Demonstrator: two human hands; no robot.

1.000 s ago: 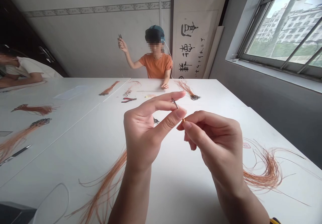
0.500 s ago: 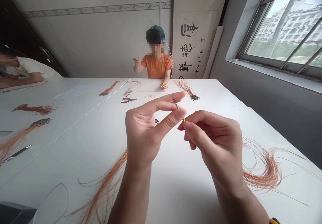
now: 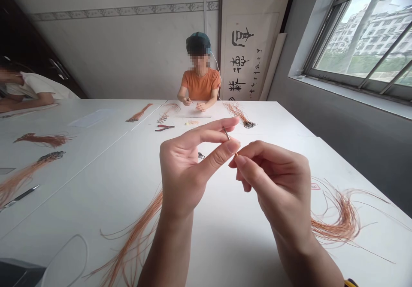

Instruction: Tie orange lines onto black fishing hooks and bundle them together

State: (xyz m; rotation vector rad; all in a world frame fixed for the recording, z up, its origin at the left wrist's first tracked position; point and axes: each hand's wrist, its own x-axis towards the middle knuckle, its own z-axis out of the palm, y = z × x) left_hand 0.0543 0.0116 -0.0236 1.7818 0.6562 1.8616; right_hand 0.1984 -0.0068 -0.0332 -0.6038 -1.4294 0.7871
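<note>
My left hand (image 3: 189, 166) is raised above the white table (image 3: 96, 184), thumb and forefinger pinched on a small thin metal piece (image 3: 226, 134). My right hand (image 3: 273, 179) is close beside it, fingertips pinched on the end of a thin orange wire (image 3: 236, 153). The two pinches almost touch. A bundle of orange wires (image 3: 135, 235) lies on the table below my left wrist. Another tangle of orange wires (image 3: 341, 218) lies to the right of my right hand.
A person in an orange shirt (image 3: 200, 83) sits at the far end, both hands on the table. Red-handled pliers (image 3: 164, 127) and more wire bundles (image 3: 240, 114) lie there. Another person's arm (image 3: 25, 96) rests at far left, with wire bundles (image 3: 41, 139) and a metal tool (image 3: 21, 196) nearby.
My hands have hardly moved. The person in the orange shirt lowered a raised arm and now has both hands down on the table.
</note>
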